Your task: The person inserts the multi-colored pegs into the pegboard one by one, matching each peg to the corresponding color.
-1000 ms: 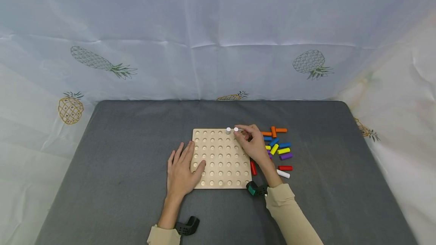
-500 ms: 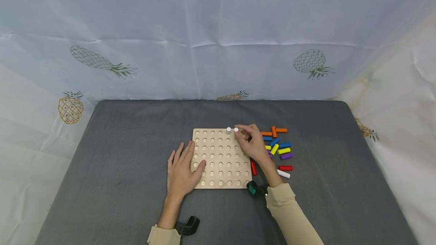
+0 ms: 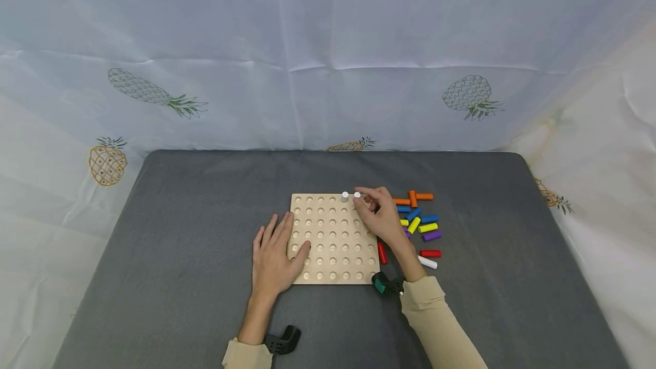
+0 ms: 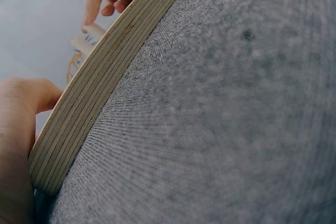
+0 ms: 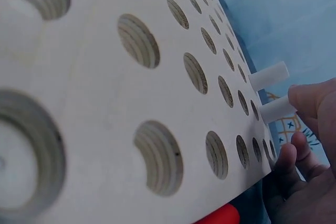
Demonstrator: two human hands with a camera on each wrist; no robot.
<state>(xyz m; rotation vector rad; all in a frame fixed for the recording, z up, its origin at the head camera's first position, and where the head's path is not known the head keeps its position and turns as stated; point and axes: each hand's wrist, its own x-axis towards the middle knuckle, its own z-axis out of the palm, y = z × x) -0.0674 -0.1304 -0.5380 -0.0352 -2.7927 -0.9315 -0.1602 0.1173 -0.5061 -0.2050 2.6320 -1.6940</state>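
Note:
A pale wooden pegboard (image 3: 326,268) with rows of round holes lies on the grey table. My left hand (image 3: 277,255) rests along its left edge, fingers straight and thumb on the board's face. At the back row, my right hand (image 3: 381,218) pinches a white peg (image 5: 275,109) between thumb and index finger; the peg stands upright at a hole. Just left of it another white peg (image 3: 345,197) stands by itself in the same row. The left wrist view shows mostly the board's layered side (image 4: 89,98) and the thumb of my left hand (image 4: 18,129).
Loose pegs lie right of the board: orange (image 3: 424,196), blue (image 3: 429,218), yellow (image 3: 427,228), purple (image 3: 432,236), red (image 3: 430,253) and white (image 3: 427,262). Another red peg (image 3: 382,253) lies against the board's right edge. My right forearm passes over part of this group. A patterned curtain (image 3: 307,107) hangs behind the table.

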